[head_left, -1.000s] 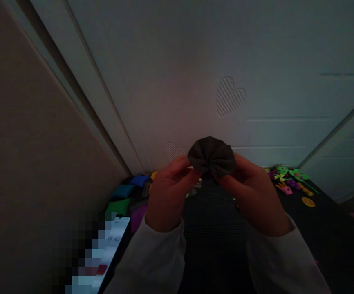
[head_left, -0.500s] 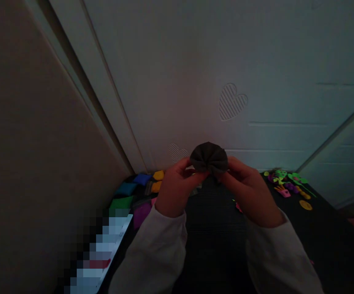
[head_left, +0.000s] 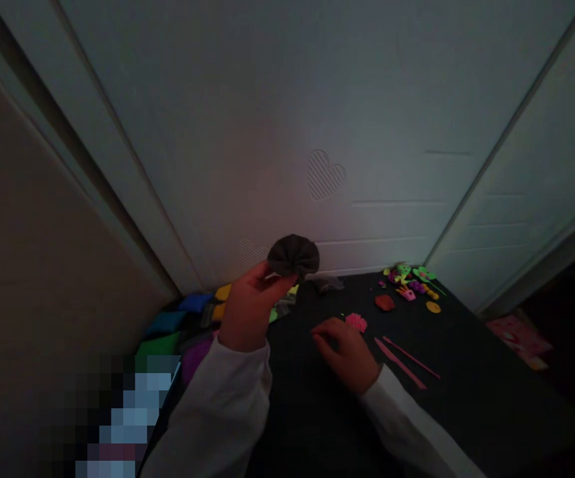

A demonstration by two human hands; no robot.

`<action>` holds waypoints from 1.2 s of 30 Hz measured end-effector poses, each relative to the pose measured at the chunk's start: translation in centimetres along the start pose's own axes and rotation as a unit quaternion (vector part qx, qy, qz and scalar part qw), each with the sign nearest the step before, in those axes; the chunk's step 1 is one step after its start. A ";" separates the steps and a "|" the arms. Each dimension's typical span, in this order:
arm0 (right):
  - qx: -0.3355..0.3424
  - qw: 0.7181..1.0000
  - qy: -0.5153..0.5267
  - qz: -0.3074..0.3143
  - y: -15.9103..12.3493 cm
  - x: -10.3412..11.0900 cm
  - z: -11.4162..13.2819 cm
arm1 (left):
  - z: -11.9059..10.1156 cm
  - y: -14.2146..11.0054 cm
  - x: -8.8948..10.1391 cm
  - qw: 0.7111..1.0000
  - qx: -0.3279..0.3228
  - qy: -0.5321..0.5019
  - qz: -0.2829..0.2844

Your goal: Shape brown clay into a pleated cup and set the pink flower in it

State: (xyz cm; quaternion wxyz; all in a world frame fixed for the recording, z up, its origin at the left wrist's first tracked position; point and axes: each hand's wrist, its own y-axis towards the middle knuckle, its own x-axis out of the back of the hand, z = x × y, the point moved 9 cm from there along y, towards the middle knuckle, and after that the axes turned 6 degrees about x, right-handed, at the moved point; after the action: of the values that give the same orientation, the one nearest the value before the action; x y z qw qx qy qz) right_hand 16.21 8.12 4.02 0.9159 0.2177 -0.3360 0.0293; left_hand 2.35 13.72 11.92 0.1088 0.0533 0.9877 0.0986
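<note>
My left hand [head_left: 247,307] grips a dark brown, round pleated piece [head_left: 293,255] between thumb and fingers, raised above the table. Its folds fan out from a gathered point near the lower middle; I cannot tell whether it is clay or cloth. Lower and to the right, my right hand [head_left: 346,352] hovers over or rests on the dark table, apart from that piece. Its thumb and forefinger are a little apart with nothing visible between them. Just beyond its knuckles lies a pink textured lump [head_left: 356,322].
Coloured packets, among them a blue one [head_left: 196,303] and a purple one [head_left: 196,357], line the left. Two pink sticklike tools [head_left: 401,364] lie right of my right hand. Behind them are a red lump [head_left: 384,303], a yellow disc [head_left: 433,307] and small colourful figures [head_left: 407,282]. A white panel [head_left: 247,133] rises behind the table.
My right hand has let go of the pleated piece and dropped toward the table. My left hand still holds the piece. The view has turned right, showing more of the table's right side.
</note>
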 end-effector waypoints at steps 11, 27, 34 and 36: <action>-0.026 0.998 0.001 0.064 -1.9 -4.5 -2.3 | 1.8 -0.8 -0.4 0.995 0.021 0.098 -0.028; -0.087 0.995 0.013 0.037 -1.5 -4.1 -5.9 | 10.5 -5.2 1.6 0.978 0.142 0.141 -0.058; -0.115 0.992 0.004 0.054 -1.7 -4.3 -6.7 | 14.7 -5.7 3.6 0.972 0.179 0.115 -0.096; -0.117 0.991 -0.002 0.061 -1.7 -4.4 -6.8 | 14.9 -5.5 3.7 0.973 0.181 0.108 -0.090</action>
State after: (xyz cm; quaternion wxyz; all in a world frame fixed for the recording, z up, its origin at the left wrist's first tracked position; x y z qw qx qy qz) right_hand 17.26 9.85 -4.01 0.9310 0.0884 -0.3514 0.0448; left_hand 1.67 11.56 -4.25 -0.0015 -0.0282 0.9958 -0.0873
